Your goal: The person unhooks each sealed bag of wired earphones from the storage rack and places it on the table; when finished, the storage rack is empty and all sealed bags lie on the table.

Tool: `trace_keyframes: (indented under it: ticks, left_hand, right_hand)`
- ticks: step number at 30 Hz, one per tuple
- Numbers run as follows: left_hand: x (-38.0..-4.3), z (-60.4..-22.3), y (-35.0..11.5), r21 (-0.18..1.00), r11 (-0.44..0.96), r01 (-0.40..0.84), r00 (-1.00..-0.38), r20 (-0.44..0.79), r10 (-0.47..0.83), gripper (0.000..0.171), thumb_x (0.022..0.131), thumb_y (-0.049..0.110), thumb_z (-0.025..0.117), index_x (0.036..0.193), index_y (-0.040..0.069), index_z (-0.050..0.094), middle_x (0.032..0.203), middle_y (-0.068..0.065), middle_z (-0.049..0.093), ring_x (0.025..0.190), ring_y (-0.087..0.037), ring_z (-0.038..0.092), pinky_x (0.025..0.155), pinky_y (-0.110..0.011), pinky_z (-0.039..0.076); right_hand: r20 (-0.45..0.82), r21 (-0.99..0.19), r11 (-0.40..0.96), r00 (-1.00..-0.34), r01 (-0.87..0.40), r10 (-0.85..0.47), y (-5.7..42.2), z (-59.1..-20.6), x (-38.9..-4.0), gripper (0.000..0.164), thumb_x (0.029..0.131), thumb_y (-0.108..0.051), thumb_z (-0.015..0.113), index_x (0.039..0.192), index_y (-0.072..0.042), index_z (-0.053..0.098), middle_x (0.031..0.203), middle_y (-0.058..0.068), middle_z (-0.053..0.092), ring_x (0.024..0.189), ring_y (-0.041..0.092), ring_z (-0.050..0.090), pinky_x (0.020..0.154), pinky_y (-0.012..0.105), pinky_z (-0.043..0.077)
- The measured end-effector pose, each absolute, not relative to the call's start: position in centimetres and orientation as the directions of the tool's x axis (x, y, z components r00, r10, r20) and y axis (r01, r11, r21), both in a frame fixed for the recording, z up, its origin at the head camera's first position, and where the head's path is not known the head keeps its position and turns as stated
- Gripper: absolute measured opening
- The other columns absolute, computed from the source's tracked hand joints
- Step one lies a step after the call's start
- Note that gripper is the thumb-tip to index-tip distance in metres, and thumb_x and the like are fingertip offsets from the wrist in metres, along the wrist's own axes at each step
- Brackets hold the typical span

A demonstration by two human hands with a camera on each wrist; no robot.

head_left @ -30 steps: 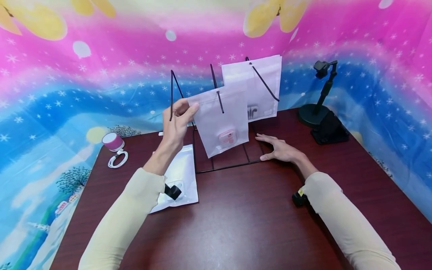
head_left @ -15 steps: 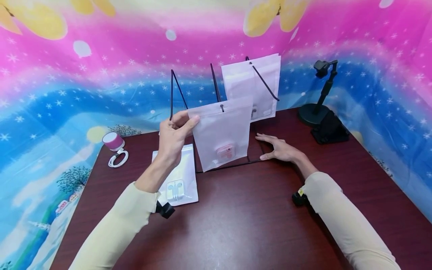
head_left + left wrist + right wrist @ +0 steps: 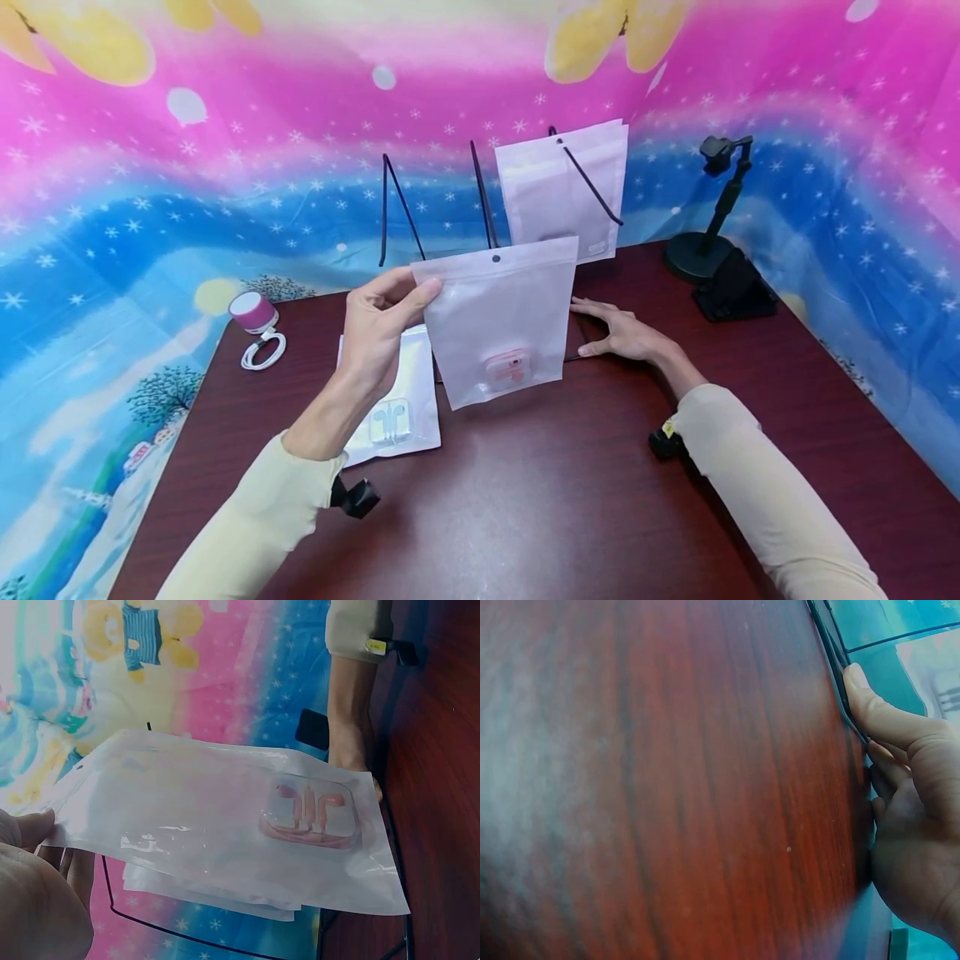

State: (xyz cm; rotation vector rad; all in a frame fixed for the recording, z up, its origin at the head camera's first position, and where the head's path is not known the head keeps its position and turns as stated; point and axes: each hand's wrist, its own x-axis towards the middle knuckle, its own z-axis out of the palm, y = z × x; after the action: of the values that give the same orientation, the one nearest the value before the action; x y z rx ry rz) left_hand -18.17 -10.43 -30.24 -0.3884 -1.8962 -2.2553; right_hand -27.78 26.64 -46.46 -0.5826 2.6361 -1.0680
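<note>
My left hand [image 3: 375,333] pinches the upper left corner of a white zip bag [image 3: 495,312]. Inside the bag is a clear case with pink earphones [image 3: 309,810]. The bag hangs upright before the middle prong of a black wire display rack [image 3: 480,187]; no prong sticks out through its punched hole. Fingers extended, my right hand [image 3: 622,329] rests at the rack's right base, its thumb touching the base wire [image 3: 841,679]. More white bags [image 3: 551,187] hang on the right prong. Another bag [image 3: 427,358] with white earphones lies flat beneath my left wrist.
A pink and white cylinder [image 3: 253,312] with a coiled white cable [image 3: 264,352] stands at the left back of the table. At the right back stand a black phone stand [image 3: 723,200] and a black folded holder [image 3: 733,287]. A patterned cloth hangs behind.
My left hand has drawn the bag with pink earphones down and toward me, off the front of the middle prong. The right hand has stayed at the rack's base.
</note>
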Motion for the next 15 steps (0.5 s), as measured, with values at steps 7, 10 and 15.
trace_keyframes:
  ticks: [7, 10, 15]
  left_hand:
    - [-16.5, -30.9, -12.1, 0.944, -0.175, 0.278, -0.96, 0.281, -0.012, 0.026, 0.093, -0.005, 0.072, 0.091, 0.019, 0.081, 0.076, 0.002, 0.069, 0.074, -0.009, 0.066, 0.073, -0.028, 0.06]
    - [-15.5, -31.7, -13.2, 0.951, -0.181, 0.252, -0.968, 0.247, -0.05, 0.026, 0.093, -0.007, 0.071, 0.089, 0.017, 0.08, 0.075, 0.003, 0.07, 0.072, -0.008, 0.066, 0.069, -0.025, 0.058]
    - [-13.8, -32.8, -15.5, 0.946, -0.211, 0.246, -0.969, 0.234, -0.079, 0.027, 0.093, -0.012, 0.068, 0.09, 0.012, 0.08, 0.074, 0.001, 0.071, 0.069, -0.007, 0.065, 0.065, -0.022, 0.056]
  right_hand:
    - [-0.07, -0.711, 0.647, -0.887, -0.277, -0.456, 26.6, -46.4, -27.6, 0.084, 0.094, -0.028, 0.079, 0.163, -0.009, 0.033, 0.172, 0.018, 0.018, 0.157, 0.044, 0.01, 0.118, 0.073, 0.0]
    - [-0.079, -0.707, 0.652, -0.886, -0.273, -0.457, 26.6, -46.4, -27.5, 0.084, 0.095, -0.027, 0.078, 0.163, -0.01, 0.033, 0.173, 0.016, 0.017, 0.158, 0.042, 0.009, 0.119, 0.073, 0.0]
    - [-0.073, -0.707, 0.65, -0.885, -0.279, -0.46, 26.7, -46.4, -27.5, 0.083, 0.095, -0.026, 0.078, 0.163, -0.01, 0.033, 0.173, 0.015, 0.017, 0.158, 0.042, 0.009, 0.119, 0.073, 0.0]
